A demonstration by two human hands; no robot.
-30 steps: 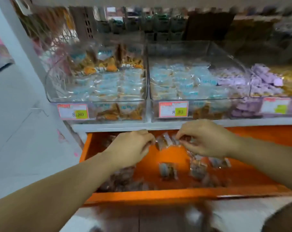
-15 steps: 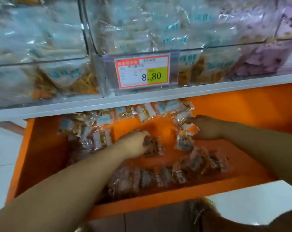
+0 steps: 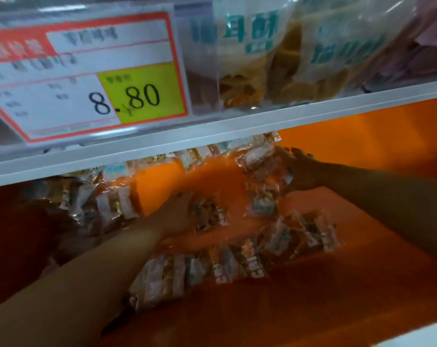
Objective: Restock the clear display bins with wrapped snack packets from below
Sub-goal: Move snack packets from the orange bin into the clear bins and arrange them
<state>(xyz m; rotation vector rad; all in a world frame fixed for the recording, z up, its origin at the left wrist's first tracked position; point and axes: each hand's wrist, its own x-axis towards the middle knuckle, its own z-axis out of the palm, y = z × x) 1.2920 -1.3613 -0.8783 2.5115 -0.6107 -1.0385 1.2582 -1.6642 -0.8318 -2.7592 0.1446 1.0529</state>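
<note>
Several wrapped snack packets [image 3: 282, 240] lie scattered in an orange drawer [image 3: 362, 284] under the white shelf. My left hand [image 3: 179, 214] rests palm down in the middle of the drawer, fingers touching one packet [image 3: 209, 215]. My right hand [image 3: 302, 171] reaches to the back right, fingers spread against a small heap of packets [image 3: 260, 161]. Whether either hand has a firm hold is blurred. Above, a clear display bin [image 3: 275, 71] holds blue-printed snack bags.
The white shelf edge [image 3: 212, 136] runs across just above both hands. A price tag reading 8.80 [image 3: 87, 78] hangs on the bin front. More packets [image 3: 107, 204] pile at the drawer's left. The drawer's orange back wall [image 3: 375, 136] rises at right.
The view has dropped and closed in on the drawer. Both hands went from the drawer's front down onto the packets; my right hand reached further back.
</note>
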